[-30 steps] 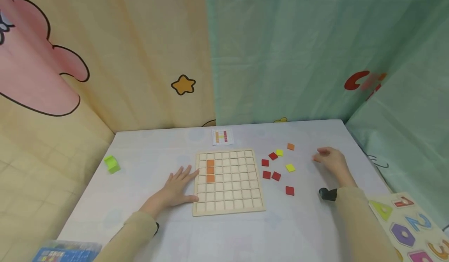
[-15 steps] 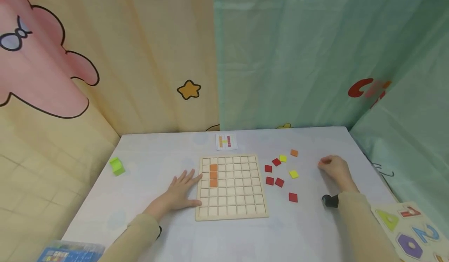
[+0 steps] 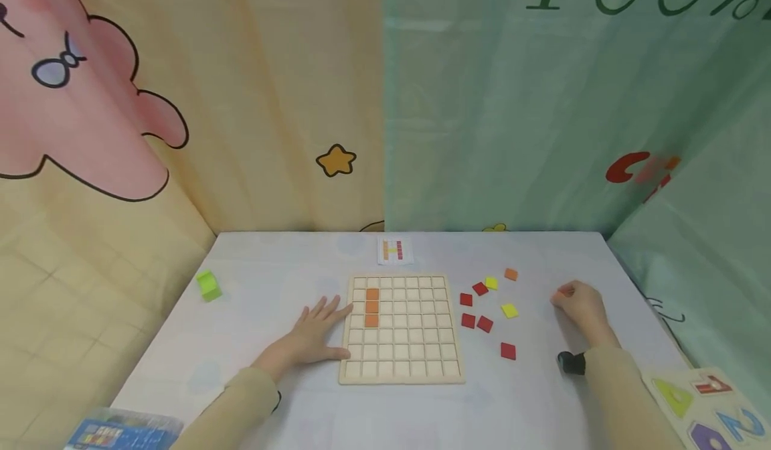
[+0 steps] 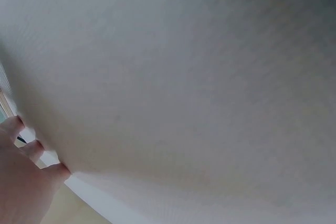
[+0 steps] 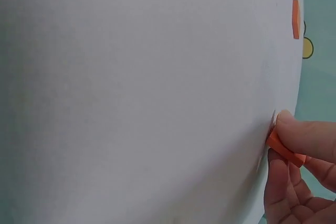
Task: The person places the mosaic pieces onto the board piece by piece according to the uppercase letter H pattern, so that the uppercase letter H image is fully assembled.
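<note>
My left hand (image 3: 313, 335) lies with spread fingers against the left edge of a wooden grid board (image 3: 415, 353). Three orange square tiles (image 3: 372, 307) sit in a column in the board's second column from the left. Right of the scattered tiles, my right hand (image 3: 583, 308) pinches an orange tile (image 5: 286, 149) between thumb and fingers, close to the table, as the right wrist view shows. Between board and right hand lie several red tiles (image 3: 468, 321), two yellow tiles (image 3: 509, 311) and one loose orange tile (image 3: 510, 274).
A small printed pattern card (image 3: 395, 250) lies behind the board. A green block (image 3: 208, 286) stands at the far left. A blue box (image 3: 123, 431) is at the front left, and a puzzle board with numbers and shapes (image 3: 693, 406) at the front right.
The head view has tilted up and shifted left. My right hand's fingers have closed on an orange tile at the right of the table. The left hand stays at the board's edge.
</note>
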A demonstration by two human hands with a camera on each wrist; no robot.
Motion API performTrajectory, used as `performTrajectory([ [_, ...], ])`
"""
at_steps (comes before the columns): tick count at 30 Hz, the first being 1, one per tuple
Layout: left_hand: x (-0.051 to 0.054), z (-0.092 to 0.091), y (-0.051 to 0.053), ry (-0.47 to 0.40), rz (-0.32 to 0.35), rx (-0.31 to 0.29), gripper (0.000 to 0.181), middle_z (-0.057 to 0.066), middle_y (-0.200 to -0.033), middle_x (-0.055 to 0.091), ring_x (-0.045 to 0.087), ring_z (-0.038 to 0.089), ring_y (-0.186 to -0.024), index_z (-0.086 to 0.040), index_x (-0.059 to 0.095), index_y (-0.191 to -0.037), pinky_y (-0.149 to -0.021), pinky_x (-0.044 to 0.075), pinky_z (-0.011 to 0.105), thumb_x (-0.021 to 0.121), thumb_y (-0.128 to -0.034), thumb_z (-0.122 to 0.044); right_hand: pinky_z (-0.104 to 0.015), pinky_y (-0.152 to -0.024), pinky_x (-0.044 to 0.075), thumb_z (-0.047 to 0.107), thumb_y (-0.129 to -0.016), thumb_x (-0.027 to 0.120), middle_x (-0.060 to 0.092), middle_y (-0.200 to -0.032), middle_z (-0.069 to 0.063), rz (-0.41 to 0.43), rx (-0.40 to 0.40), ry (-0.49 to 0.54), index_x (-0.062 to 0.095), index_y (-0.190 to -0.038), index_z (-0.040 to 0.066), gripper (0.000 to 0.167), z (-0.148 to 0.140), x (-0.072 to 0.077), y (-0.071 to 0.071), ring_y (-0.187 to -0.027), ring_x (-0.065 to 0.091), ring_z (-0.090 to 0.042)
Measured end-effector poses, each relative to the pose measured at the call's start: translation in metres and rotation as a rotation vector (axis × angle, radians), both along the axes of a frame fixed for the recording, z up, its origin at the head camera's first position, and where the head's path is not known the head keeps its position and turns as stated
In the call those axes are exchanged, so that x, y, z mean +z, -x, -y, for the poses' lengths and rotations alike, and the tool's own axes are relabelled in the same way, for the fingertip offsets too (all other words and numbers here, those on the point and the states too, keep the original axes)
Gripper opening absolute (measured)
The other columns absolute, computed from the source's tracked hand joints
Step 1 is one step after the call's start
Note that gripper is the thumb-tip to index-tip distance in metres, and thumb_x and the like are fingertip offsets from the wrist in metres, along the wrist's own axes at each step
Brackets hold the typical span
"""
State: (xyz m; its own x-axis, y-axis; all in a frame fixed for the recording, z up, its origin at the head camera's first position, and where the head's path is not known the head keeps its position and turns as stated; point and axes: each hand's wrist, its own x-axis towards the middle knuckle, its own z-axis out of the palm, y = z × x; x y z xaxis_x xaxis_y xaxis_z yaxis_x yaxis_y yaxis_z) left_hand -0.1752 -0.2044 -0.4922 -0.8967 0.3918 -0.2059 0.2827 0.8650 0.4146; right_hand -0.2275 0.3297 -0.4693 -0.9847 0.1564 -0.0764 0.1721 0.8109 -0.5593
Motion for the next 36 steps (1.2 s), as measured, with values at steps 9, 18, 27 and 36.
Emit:
performTrajectory([
  [9, 0.007, -0.003, -0.007, -0.015, 0.002, 0.003, 0.093, 0.019, -0.164, 0.018, 0.009, 0.045, -0.151, -0.019, 0.031, -0.155, -0.117, 0.008, 0.070, 0.074, -0.0805, -0.054, -0.037, -0.070, 0.054, 0.018, -0.093, 0.065, 0.066, -0.105, -0.029, -0.012, -0.061, 0.167, 0.057, -0.117, -0.011, 0.038, 0.036, 0.007, -0.014, -0.089, 0.063, -0.034],
  [18, 0.006, -0.005, -0.008, 0.005, 0.002, 0.010, 0.093, 0.018, -0.164, 0.018, 0.009, 0.044, -0.151, -0.021, 0.031, -0.155, -0.117, 0.009, 0.069, 0.073, -0.0808, -0.056, -0.038, -0.084, 0.059, 0.037, -0.088, 0.074, 0.072, -0.107, -0.014, 0.010, 0.093, 0.398, 0.062, -0.122, 0.002, 0.050, 0.121, 0.008, -0.018, -0.094, 0.070, -0.025],
  [27, 0.006, -0.005, 0.001, 0.029, -0.017, 0.006, 0.094, 0.016, -0.165, 0.016, 0.008, 0.042, -0.152, -0.022, 0.028, -0.156, -0.118, 0.008, 0.068, 0.072, -0.0808, -0.058, -0.030, -0.071, 0.056, 0.024, -0.082, 0.081, 0.073, -0.086, -0.002, 0.047, 0.226, 0.549, 0.070, -0.102, 0.007, 0.028, 0.223, 0.009, -0.033, -0.079, 0.068, -0.015],
  [36, 0.003, -0.004, -0.002, 0.045, 0.006, 0.010, 0.093, 0.014, -0.165, 0.015, 0.007, 0.041, -0.152, -0.024, 0.027, -0.156, -0.119, 0.009, 0.067, 0.071, -0.0814, -0.059, -0.026, -0.068, 0.052, 0.019, -0.083, 0.079, 0.072, -0.085, 0.000, 0.057, 0.377, 0.552, 0.074, -0.099, 0.009, 0.020, 0.275, -0.002, -0.040, -0.075, 0.063, -0.011],
])
